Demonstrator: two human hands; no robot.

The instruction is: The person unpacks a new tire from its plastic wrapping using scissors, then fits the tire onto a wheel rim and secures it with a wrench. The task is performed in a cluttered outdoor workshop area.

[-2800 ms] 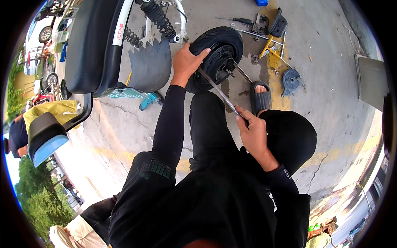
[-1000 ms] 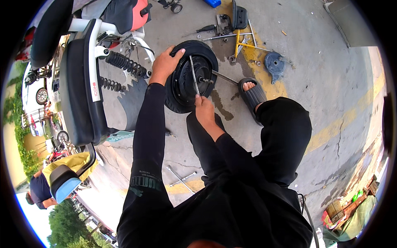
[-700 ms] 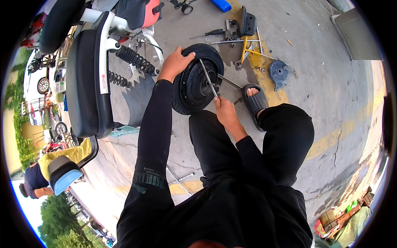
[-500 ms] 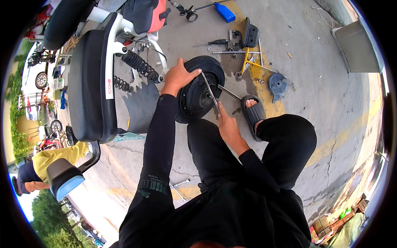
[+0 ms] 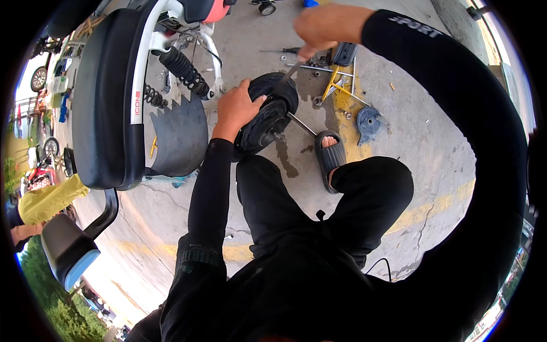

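Note:
A black tyre (image 5: 266, 84) on a small wheel with a dark hub (image 5: 268, 128) stands tilted between me and the scooter. My left hand (image 5: 236, 110) is wrapped over the tyre's left edge, thumb on top. Raised at the far side, my right hand (image 5: 325, 28) is closed around a metal tyre lever (image 5: 289, 75), slightly blurred, whose lower end meets the tyre's rim; the exact contact is unclear. A second metal bar (image 5: 303, 125) sticks out from the wheel's right side toward my sandalled foot (image 5: 330, 151).
A scooter with a black seat (image 5: 108, 102), a shock absorber (image 5: 185, 71) and a mudguard (image 5: 181, 137) stands at left. To the right lie a yellow-handled tool (image 5: 329, 85), a grey brake plate (image 5: 369, 124), a screwdriver (image 5: 289, 50) and nuts. A person in yellow trousers (image 5: 48, 199) is far left.
My right hand has swung up and away from me, from the wheel's near side to beyond it, turning the lever over. My left hand keeps its hold on the tyre. The view has shifted.

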